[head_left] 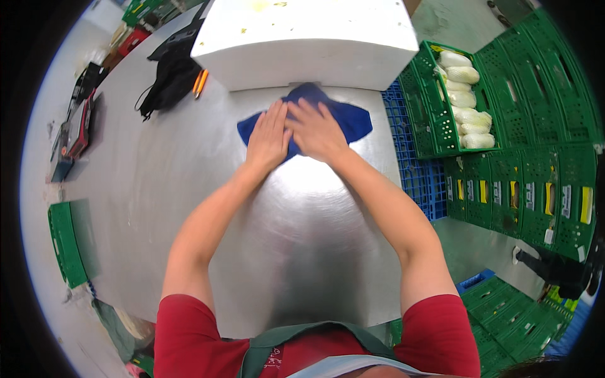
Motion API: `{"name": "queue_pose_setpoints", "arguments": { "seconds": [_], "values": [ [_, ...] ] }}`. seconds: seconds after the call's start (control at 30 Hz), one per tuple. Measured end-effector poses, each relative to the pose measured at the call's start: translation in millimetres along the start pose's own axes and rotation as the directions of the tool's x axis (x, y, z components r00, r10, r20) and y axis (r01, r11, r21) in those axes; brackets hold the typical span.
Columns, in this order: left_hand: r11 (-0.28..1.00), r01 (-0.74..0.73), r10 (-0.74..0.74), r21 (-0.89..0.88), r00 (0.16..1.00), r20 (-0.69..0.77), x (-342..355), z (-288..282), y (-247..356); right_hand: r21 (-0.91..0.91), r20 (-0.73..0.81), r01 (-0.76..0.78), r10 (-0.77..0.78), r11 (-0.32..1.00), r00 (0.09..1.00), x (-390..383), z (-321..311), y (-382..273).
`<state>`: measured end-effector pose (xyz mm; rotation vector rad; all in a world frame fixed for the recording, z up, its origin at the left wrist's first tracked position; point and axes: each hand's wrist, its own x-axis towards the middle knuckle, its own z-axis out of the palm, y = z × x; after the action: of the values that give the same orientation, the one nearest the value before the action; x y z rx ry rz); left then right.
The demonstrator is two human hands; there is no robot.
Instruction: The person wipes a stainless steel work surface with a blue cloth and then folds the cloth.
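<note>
A dark blue cloth lies spread on the steel table, against the front of a white box. Both of my hands rest flat on the cloth, side by side and close together. The fingers of my left hand are stretched forward on it. My right hand lies just beside it, fingers outstretched and slightly spread over the fabric.
A black bag and orange pens lie left of the box. Green crates stand at right on blue pallets, one holding white wrapped produce. A person's dark-clothed leg shows at lower right.
</note>
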<state>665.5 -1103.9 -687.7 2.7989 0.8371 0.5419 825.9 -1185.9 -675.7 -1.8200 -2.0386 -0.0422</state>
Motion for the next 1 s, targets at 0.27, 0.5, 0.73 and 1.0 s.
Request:
{"name": "queue_pose_setpoints", "arguments": {
  "seconds": [0.27,0.5,0.73,1.0],
  "values": [
    [0.964,-0.216,0.236,-0.154,0.964,0.12,78,39,84,-0.057,-0.064,-0.39,0.386,0.919,0.92,-68,-35,55],
    [0.859,-0.371,0.427,-0.352,0.899,0.095,-8,39,187,-0.072,0.031,-0.543,0.547,0.836,0.837,-218,-79,-5],
    [0.855,-0.328,0.466,-0.402,0.826,0.317,-241,-29,251,-0.054,0.398,-0.499,0.477,0.865,0.783,-392,-105,-190],
    [0.978,-0.002,0.057,-0.209,0.965,0.257,-212,-54,154,0.216,0.4,-0.14,0.043,0.966,0.916,-218,-68,-142]
  ]
}}
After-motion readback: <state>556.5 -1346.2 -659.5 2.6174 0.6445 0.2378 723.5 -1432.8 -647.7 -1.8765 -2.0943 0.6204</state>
